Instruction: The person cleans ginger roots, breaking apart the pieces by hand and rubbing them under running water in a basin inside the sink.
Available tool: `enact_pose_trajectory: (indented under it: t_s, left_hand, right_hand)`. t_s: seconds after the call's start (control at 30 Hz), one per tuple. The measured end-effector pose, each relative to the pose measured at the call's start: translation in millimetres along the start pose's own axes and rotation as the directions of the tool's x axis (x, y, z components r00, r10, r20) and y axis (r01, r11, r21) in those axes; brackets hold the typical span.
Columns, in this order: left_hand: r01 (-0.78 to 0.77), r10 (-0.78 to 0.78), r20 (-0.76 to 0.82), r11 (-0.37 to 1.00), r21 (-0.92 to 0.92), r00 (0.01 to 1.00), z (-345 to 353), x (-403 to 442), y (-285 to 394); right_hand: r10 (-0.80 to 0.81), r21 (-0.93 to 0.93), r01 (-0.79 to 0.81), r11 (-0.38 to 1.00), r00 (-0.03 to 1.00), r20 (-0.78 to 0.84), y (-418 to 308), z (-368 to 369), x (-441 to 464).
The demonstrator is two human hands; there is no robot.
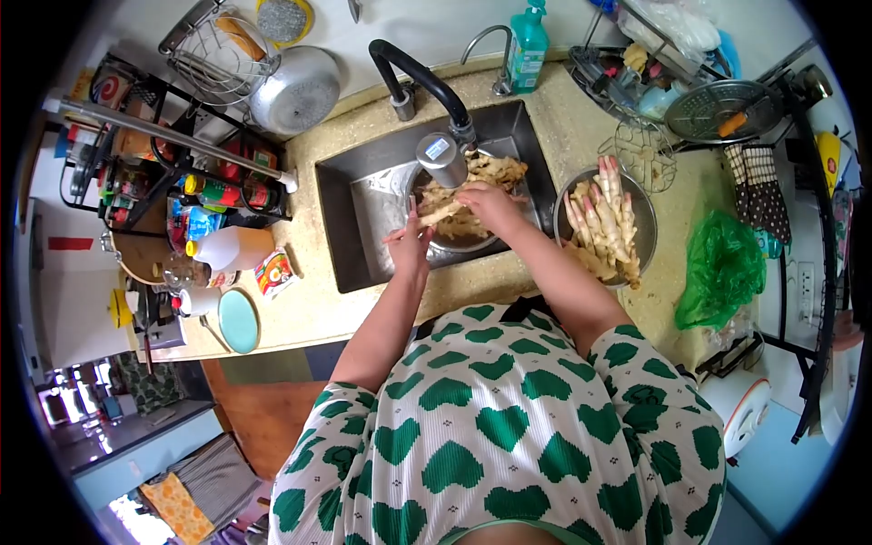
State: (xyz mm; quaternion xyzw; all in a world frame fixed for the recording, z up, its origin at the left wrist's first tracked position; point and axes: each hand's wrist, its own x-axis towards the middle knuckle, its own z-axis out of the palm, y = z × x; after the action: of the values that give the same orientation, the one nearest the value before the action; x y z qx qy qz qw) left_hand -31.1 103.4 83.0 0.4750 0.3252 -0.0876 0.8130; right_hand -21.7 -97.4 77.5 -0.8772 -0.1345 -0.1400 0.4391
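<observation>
My left hand (pixel 410 247) is closed around one end of a pale piece of ginger (pixel 442 215) over the sink. Closed on the other end of that same piece is my right hand (pixel 490 207), its fingertips partly hidden. Beneath both hands a round metal basin (pixel 411 191) stands in the dark sink (pixel 350 232), with more knobbly ginger (pixel 495 170) in it. The black faucet (pixel 418 80) arches over the basin, its silver head (pixel 441 160) just above my hands. Right of the sink, a metal bowl (pixel 648 222) holds pink-tipped ginger (pixel 604 213).
A green plastic bag (pixel 722 272) lies on the right of the counter. Behind the sink stands a teal pump bottle (pixel 529 50). On the left are a rack of bottles (pixel 218 189), a noodle packet (pixel 274 272) and a turquoise oval plate (pixel 238 321).
</observation>
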Motion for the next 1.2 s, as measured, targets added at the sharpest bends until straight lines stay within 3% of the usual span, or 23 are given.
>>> enact_pose_trajectory:
  t_s: [0.03,0.07,0.13,0.23,0.33,0.37,0.43,0.63,0.73,0.83,0.87,0.9,0.93,1.07,1.2]
  left_hand:
    - [0.014,-0.014,0.003,1.0,-0.014,1.0,0.2,-0.4,0.5]
    - [0.016,-0.016,0.014,0.999,-0.03,1.0,0.4,-0.9,1.3]
    - [0.023,-0.021,0.035,0.998,-0.06,0.999,-2.0,0.7,-0.1]
    - [0.011,-0.01,0.006,0.997,-0.074,1.0,-4.4,4.6,-2.2]
    - [-0.02,0.023,0.036,0.998,-0.06,0.999,-6.9,5.3,0.1]
    - [0.012,-0.01,0.045,0.999,-0.044,0.999,-7.7,3.6,0.9]
    - [0.072,-0.072,0.062,0.997,-0.008,0.996,-7.4,-1.6,4.5]
    - [-0.051,0.057,0.087,0.997,-0.061,0.995,2.2,-5.0,5.3]
    - [-0.072,0.07,0.138,0.997,0.01,0.988,5.0,-11.3,9.1]
    - [-0.107,0.102,0.129,0.994,0.035,0.986,6.3,-10.3,5.3]
    - [-0.127,0.122,0.123,0.991,0.032,0.985,7.1,-9.1,4.2]
    - [-0.147,0.143,0.115,0.989,0.029,0.983,8.0,-8.5,4.1]
    - [-0.166,0.162,0.106,0.986,0.026,0.981,8.8,-8.5,3.6]
    - [-0.112,0.113,0.067,0.994,-0.018,0.991,24.6,-20.5,9.3]
    - [-0.081,0.082,0.032,0.996,-0.03,0.996,22.4,-19.3,5.0]
  right_hand:
    - [-0.004,-0.01,0.004,1.0,1.0,-0.011,-4.1,-0.8,0.9]
    - [0.16,0.148,-0.16,0.976,0.987,0.009,-3.7,0.5,1.6]
    - [0.452,0.429,-0.458,0.778,0.883,0.124,-2.4,3.8,2.3]
    - [0.515,0.45,-0.53,0.719,0.841,0.166,-4.1,3.9,4.2]
    - [0.121,0.231,-0.112,0.967,0.992,-0.022,-4.0,3.4,2.2]
    - [0.294,0.359,-0.289,0.887,0.955,0.044,1.2,5.5,0.9]
    - [0.569,0.546,-0.592,0.593,0.788,0.235,13.4,11.3,0.1]
    - [0.463,0.588,-0.48,0.651,0.865,0.194,14.7,8.4,-3.1]
    - [0.589,0.666,-0.58,0.469,0.767,0.254,22.8,4.7,0.1]
    - [0.577,0.676,-0.53,0.512,0.795,0.187,18.6,5.6,2.0]
    - [0.424,0.483,-0.404,0.777,0.903,0.073,15.4,4.4,1.1]
    - [0.226,0.236,-0.222,0.946,0.974,0.013,2.2,-0.8,0.6]
    - [0.009,-0.035,-0.008,0.999,1.0,0.014,-13.6,-6.6,0.1]
    - [0.104,-0.021,-0.104,0.994,0.995,-0.003,-34.6,-6.4,3.5]
    - [0.32,0.196,-0.314,0.929,0.948,0.003,-19.9,-8.2,6.0]
